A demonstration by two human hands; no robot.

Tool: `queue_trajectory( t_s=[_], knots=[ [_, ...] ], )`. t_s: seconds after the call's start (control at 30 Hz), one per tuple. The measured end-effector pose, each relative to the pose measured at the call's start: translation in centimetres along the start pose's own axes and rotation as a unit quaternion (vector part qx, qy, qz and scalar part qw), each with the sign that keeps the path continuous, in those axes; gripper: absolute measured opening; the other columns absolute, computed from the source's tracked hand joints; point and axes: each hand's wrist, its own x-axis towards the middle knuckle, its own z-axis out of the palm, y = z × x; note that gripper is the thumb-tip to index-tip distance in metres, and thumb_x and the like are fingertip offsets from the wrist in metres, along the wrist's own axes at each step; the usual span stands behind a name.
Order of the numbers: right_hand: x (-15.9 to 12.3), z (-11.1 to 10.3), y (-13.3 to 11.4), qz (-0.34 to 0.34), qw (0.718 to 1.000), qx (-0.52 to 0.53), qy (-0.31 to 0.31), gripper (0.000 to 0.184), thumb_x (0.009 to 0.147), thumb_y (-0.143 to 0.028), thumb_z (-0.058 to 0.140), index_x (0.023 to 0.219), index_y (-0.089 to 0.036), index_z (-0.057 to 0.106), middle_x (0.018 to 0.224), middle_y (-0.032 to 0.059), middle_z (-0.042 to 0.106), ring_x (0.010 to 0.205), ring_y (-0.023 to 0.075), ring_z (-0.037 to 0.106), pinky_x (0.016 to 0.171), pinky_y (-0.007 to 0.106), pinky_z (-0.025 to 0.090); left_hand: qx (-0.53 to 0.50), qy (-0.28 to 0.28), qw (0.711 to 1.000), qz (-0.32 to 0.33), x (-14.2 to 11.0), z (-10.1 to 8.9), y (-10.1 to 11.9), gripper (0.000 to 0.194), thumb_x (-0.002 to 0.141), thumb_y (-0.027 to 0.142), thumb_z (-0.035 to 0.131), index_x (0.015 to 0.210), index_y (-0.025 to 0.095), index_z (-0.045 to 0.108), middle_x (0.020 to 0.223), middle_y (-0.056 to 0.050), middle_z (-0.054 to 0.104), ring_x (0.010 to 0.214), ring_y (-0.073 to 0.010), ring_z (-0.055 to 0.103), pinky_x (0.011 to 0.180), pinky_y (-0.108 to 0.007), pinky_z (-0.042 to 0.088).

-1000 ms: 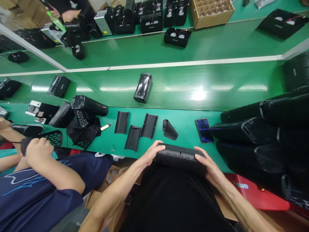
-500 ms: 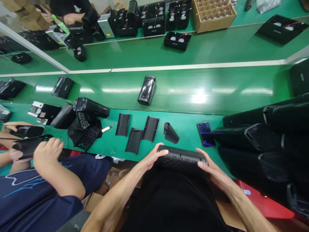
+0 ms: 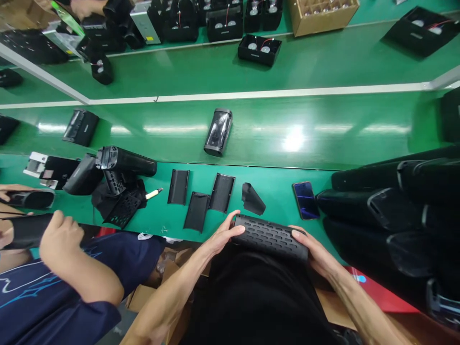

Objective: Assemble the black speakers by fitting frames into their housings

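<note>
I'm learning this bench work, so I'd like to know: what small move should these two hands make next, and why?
Probably roll the black case a little to check another side: the left hand and right hand hold it at opposite ends, its slotted face is in view, and its underside is hidden.

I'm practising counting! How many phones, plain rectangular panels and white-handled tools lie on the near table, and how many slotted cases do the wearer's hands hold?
Phone: 1
Plain rectangular panels: 3
White-handled tool: 1
Held slotted case: 1
Total: 6
</note>
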Motion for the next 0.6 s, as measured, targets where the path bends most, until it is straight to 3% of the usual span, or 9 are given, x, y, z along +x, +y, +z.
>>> queue_trajectory(
  t_s=[0.17,0.3,0.37,0.5,0.6],
  knots=[
    [0.0,0.2,0.1,-0.004,1.000,0.023,0.019,0.055,0.065,-0.065,0.087,0.098,-0.024,0.075,0.093,0.0048,0.076,0.089,0.0280,0.066,0.075,0.035,0.052,0.060,0.012,0.997,0.055,0.3,-0.3,-0.2,0.085,0.078,0.056,0.080,0.151,0.023,0.049,0.128,-0.009,0.067,0.123,-0.0307,0.060,0.111,-0.042,0.042],
    [-0.2,-0.1,-0.2,0.002,1.000,0.015,0.011,0.058,0.067,-0.066,0.087,0.103,-0.023,0.075,0.097,0.0062,0.077,0.095,0.0294,0.067,0.080,0.036,0.053,0.075,-0.071,0.994,0.043,-0.4,-0.5,1.0,0.110,0.074,0.051,0.086,0.164,0.025,0.029,0.148,-0.012,0.058,0.139,-0.0338,0.052,0.119,-0.045,0.037],
    [-0.4,-0.5,-0.4,0.009,1.000,0.009,-0.001,0.061,0.069,-0.068,0.084,0.109,-0.024,0.073,0.103,0.0074,0.077,0.101,0.0315,0.068,0.085,0.038,0.054,0.087,-0.100,0.990,0.049,-0.8,-0.6,2.1,0.118,0.072,0.047,0.089,0.166,0.025,0.022,0.151,-0.013,0.056,0.140,-0.0348,0.051,0.119,-0.046,0.036],
    [-0.9,-1.5,-0.7,-0.005,0.996,-0.065,-0.065,0.067,0.074,-0.070,0.080,0.124,-0.027,0.069,0.128,0.0085,0.074,0.124,0.0367,0.064,0.107,0.046,0.049,0.133,-0.090,0.984,0.082,-0.8,-1.1,3.7,0.110,0.071,0.047,0.090,0.163,0.026,0.032,0.152,-0.011,0.054,0.139,-0.0374,0.051,0.119,-0.049,0.036],
    [-0.5,-2.0,-1.0,-0.029,0.990,-0.108,-0.086,0.066,0.075,-0.068,0.080,0.126,-0.027,0.070,0.135,0.0091,0.072,0.129,0.0391,0.062,0.114,0.051,0.044,0.131,-0.093,0.982,0.097,0.2,-1.7,3.9,0.119,0.065,0.052,0.093,0.164,0.027,0.032,0.152,-0.013,0.053,0.138,-0.0393,0.051,0.116,-0.051,0.040]
  ],
)
